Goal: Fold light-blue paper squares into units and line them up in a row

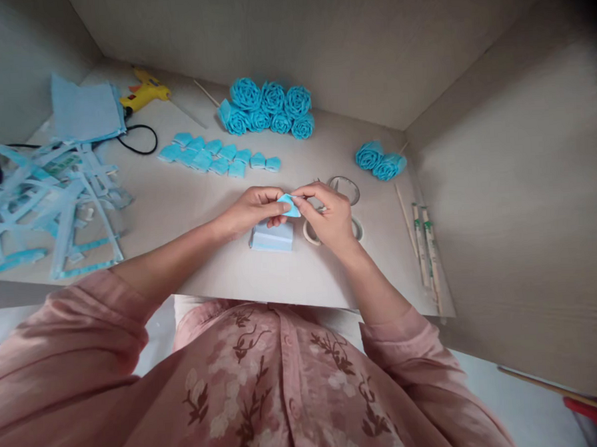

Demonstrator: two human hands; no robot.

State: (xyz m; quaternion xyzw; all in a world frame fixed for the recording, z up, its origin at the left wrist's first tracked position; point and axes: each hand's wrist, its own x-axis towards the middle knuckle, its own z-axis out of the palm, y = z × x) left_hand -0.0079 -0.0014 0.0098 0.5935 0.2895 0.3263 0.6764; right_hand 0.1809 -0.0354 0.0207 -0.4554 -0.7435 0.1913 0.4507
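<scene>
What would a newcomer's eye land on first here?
Probably the bright blue flowers bunched at the back of the table, with two more toward the right. Next, the tangle of pale strips at the left; then, in the middle, the left hand and right hand pinching a small blue piece.

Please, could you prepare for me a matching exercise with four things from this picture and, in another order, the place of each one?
Things
1. Small blue piece
2. Yellow glue gun
3. Two blue roses
4. Pale blue strips

Places
A. On the right, beyond the green-marked sticks
B. In a loose heap on the left
C. At the fingertips of the left hand and right hand
D. Beside the stacked blue sheets

Pairs: 1-C, 2-D, 3-A, 4-B
</scene>
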